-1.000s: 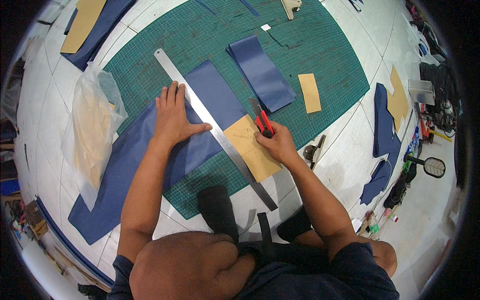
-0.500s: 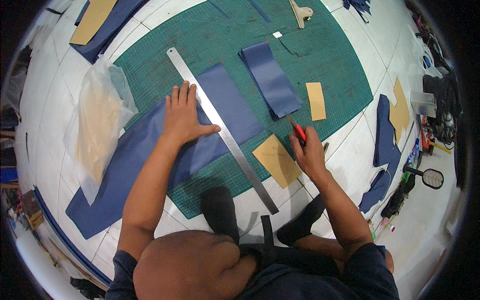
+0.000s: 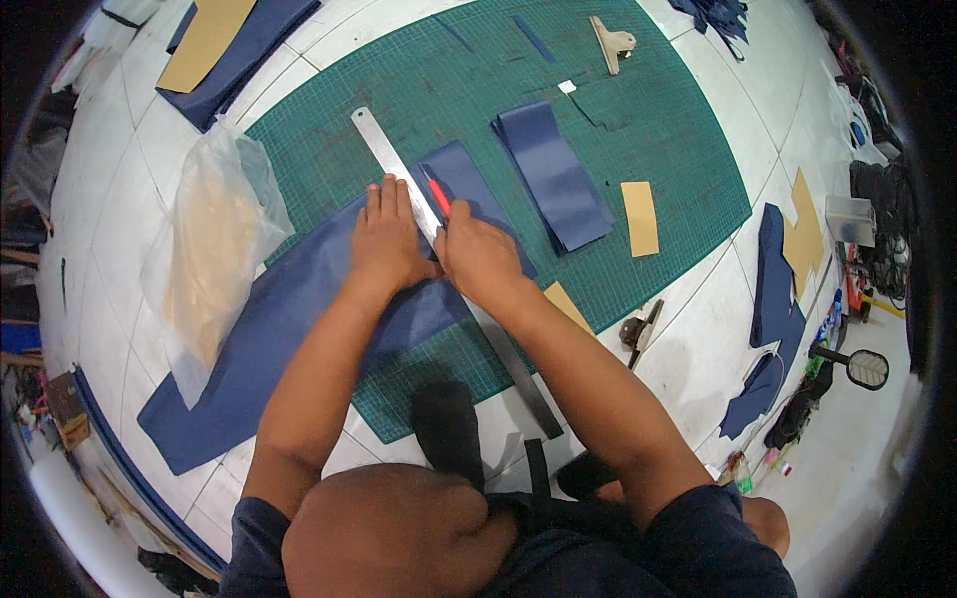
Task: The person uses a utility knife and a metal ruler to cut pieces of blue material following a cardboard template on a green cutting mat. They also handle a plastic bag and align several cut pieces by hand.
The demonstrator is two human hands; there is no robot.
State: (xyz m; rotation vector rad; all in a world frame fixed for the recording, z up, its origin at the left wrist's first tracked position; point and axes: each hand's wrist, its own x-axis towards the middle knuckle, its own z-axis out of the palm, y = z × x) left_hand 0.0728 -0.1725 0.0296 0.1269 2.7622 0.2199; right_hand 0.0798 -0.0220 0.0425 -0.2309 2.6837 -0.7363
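Note:
A red cutter knife (image 3: 438, 195) is gripped in my right hand (image 3: 480, 251), its blade at the edge of a long steel ruler (image 3: 512, 367). Beside it, my left hand (image 3: 387, 237) lies flat with fingers stretched out, pressing on the ruler and the cloth. Underneath runs a long piece of dark blue fabric (image 3: 269, 324), slanting over a green cutting mat (image 3: 678, 130). To the right on the mat rests a folded blue fabric strip (image 3: 556, 184). My right forearm partly hides a tan card (image 3: 569, 305).
A plastic bag of tan pieces (image 3: 214, 239) lies at left. A small tan card (image 3: 640, 219) and a large clip (image 3: 611, 45) rest on the mat. Farther right are blue fabric pieces (image 3: 768, 269) and a dark metal tool (image 3: 643, 332) on the tiles.
My right hand has moved left with the cutter knife, from the folded strip to the ruler's edge beside my left hand. The left hand stays on the ruler. The view has shifted slightly.

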